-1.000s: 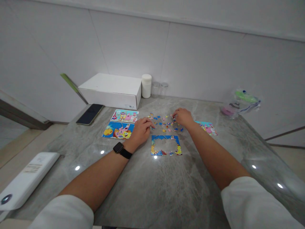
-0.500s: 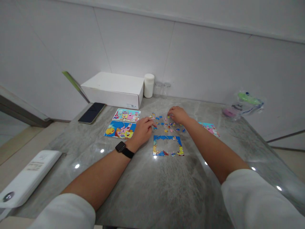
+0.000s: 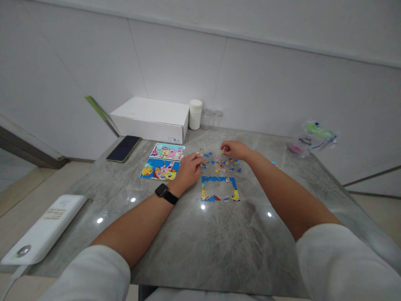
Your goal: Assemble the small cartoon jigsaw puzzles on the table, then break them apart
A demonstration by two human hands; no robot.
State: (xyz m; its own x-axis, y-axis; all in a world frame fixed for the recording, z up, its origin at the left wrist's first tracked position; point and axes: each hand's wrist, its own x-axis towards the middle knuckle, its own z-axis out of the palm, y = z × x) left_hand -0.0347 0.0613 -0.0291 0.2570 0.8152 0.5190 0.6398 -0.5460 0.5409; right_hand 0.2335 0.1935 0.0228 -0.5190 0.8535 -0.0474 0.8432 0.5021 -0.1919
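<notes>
A puzzle frame (image 3: 205,180) of joined edge pieces lies on the grey table, its middle bare. Behind it several loose puzzle pieces (image 3: 217,170) are scattered. My left hand (image 3: 189,167) rests palm down at the left side of these pieces, fingers somewhat apart, next to the colourful picture sheet (image 3: 163,169). At the back right of the pieces, my right hand (image 3: 232,149) has its thumb and fingertips pinched together over a small yellowish piece; whether it is lifted cannot be made out.
A white box (image 3: 150,119), a white bottle (image 3: 195,114) and two glass jars (image 3: 211,120) stand along the wall. A phone (image 3: 123,148) lies left, a white device (image 3: 46,228) nearer me. A plastic bag (image 3: 313,140) sits at the back right corner of the table (image 3: 219,251).
The view has shifted slightly. My right hand has drawn its fingers into a pinch, and my right forearm now covers most of the small picture card on the right. My left hand has stayed in place.
</notes>
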